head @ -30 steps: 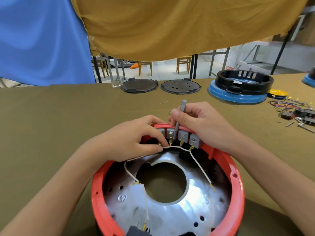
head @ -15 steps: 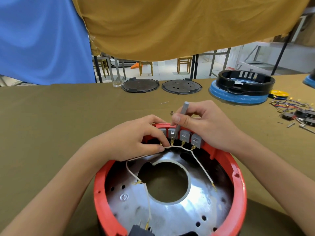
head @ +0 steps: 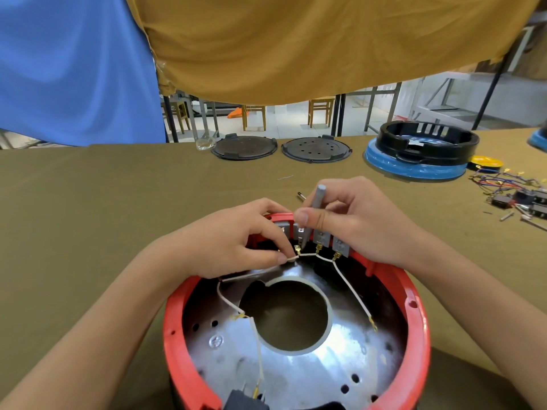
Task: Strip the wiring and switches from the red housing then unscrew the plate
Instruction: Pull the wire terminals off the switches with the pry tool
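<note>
Red housing (head: 189, 344), shiny plate inside, left hand (head: 228, 247) pinching white wire (head: 291, 258), right hand (head: 355, 220) gripping grey tool (head: 316, 202).

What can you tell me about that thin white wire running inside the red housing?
The white wire is thin, with a pale, cloth-like covering and small brass-coloured terminals. It loops between the grey switches on the far wall of the red housing, plugged in below them. One branch hangs down right to a loose terminal lying over the shiny metal plate; another runs left and down toward a dark block at the near rim. The left hand pinches it beside the switches, where the right hand points a grey tool.
</note>
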The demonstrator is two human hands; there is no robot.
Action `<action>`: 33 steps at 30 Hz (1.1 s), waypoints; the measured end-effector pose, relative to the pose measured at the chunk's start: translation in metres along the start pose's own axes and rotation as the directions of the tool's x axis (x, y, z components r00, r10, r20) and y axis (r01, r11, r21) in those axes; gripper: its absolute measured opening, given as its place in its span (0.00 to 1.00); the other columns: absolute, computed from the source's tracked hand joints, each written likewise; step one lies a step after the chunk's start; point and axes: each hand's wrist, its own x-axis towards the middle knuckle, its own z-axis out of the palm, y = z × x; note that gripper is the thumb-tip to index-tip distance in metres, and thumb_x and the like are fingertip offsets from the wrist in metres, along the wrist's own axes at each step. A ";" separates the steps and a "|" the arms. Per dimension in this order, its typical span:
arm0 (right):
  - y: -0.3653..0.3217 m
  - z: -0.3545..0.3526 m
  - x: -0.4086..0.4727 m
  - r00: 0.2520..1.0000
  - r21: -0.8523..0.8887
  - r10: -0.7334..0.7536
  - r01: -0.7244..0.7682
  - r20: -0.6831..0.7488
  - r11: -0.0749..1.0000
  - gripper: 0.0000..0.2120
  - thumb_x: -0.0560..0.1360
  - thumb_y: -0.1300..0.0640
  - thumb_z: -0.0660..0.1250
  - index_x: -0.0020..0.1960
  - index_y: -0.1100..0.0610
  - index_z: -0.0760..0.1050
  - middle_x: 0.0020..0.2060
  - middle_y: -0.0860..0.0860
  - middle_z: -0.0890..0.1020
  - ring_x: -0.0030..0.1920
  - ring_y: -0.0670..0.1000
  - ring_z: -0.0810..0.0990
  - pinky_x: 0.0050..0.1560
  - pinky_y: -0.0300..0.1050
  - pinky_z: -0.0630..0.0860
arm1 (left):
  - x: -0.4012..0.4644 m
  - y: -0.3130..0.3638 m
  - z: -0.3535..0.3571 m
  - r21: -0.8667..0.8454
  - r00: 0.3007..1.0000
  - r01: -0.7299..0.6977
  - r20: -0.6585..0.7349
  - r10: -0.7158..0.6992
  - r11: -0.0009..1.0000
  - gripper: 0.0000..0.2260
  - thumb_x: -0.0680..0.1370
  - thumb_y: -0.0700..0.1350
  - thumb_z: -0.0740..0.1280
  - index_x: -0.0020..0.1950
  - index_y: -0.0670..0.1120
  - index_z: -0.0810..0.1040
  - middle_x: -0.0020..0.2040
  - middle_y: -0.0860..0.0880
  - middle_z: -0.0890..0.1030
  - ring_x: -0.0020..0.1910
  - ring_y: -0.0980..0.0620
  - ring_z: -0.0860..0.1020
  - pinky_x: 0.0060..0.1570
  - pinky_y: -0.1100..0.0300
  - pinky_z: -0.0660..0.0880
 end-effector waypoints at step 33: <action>-0.001 -0.007 -0.002 0.994 -0.033 -0.090 0.088 -0.058 0.996 0.10 0.73 0.49 0.73 0.41 0.56 0.82 0.36 0.47 0.84 0.39 0.50 0.83 0.41 0.49 0.80 | -0.020 0.002 -0.017 0.095 0.994 0.099 -0.059 -0.093 0.991 0.05 0.75 0.56 0.69 0.49 0.64 0.83 0.63 0.66 0.71 0.62 0.67 0.71 0.65 0.63 0.67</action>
